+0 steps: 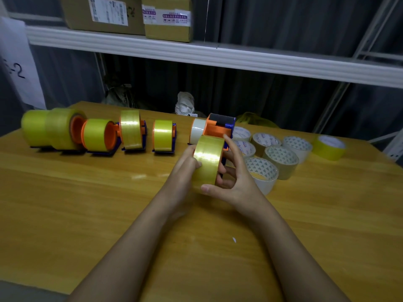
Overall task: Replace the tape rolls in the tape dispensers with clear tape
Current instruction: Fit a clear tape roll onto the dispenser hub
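Held roll: a glossy yellowish clear-tape roll [208, 160] stands on edge at the centre of the frame, lifted just above the wooden tabletop [87, 203].
Left hand [185, 162]: fingers curled against the roll's left face, gripping it.
Right hand [231, 177]: thumb under the roll's lower edge, index finger stretched over its top right rim, other fingers curled behind it; both hands clamp the same roll.
Dispenser behind: an orange and blue plastic tape dispenser [220, 127] with a serrated cutter stands just beyond the held roll, which hides its lower part; a white tape roll [197, 130] sits at its left side.
Row at left: four more dispensers loaded with yellowish clear tape line up across the left middle of the frame, namely a large blurred one [54, 129] at the far left, then one with an orange hub [98, 135], then a tall one [130, 129], then a smaller one [162, 136].
Loose rolls at right: brownish and whitish rolls with printed cores [281, 158] lie flat in a cluster, touching one another, just right of the hands; the nearest one [261, 173] is partly covered by the right hand.
Far right: a lone yellowish roll [329, 148] lies flat, apart from the cluster.
Upper frame: a white shelf [218, 55] carries two cardboard boxes [130, 14] with labels at upper left.
Backdrop: a crumpled white bag [185, 103] sits behind the tabletop's far edge.
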`<state>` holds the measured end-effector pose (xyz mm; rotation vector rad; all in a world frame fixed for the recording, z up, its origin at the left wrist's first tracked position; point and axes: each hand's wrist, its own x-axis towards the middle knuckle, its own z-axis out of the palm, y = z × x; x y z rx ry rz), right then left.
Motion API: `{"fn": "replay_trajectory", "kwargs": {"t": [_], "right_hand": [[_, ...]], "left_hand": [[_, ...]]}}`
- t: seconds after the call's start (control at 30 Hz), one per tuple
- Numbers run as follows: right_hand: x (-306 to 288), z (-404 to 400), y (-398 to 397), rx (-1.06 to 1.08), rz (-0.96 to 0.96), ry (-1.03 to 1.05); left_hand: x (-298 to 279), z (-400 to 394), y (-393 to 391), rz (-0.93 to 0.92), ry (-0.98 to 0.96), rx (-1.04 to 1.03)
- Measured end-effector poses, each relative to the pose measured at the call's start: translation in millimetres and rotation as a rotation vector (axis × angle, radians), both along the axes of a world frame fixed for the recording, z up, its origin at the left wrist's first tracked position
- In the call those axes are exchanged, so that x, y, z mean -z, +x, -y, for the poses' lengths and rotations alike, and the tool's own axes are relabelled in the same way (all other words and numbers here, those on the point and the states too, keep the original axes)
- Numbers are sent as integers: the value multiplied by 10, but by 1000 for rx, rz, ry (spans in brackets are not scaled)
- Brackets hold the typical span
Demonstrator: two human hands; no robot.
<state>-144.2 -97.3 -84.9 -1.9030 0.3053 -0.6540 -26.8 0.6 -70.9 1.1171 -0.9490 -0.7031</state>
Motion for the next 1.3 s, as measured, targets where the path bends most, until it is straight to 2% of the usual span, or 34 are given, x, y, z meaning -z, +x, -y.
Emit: {"fn": "replay_trajectory", "kwargs": {"t": [0.23,0.6,1.17,1.3], "right_hand": [[-2,7,0,59,-27,26],[-20,16,23,46,-88,301],[2,7,17,55,-21,149],[15,14,6,-21,-22,101]], "left_hand": [[-22,-13,-3,84,16,1],[-39,-68,-100,157,-36,70],[-85,-65,-52,162,9,-3],[-88,-44,-39,80,18,-46]]}}
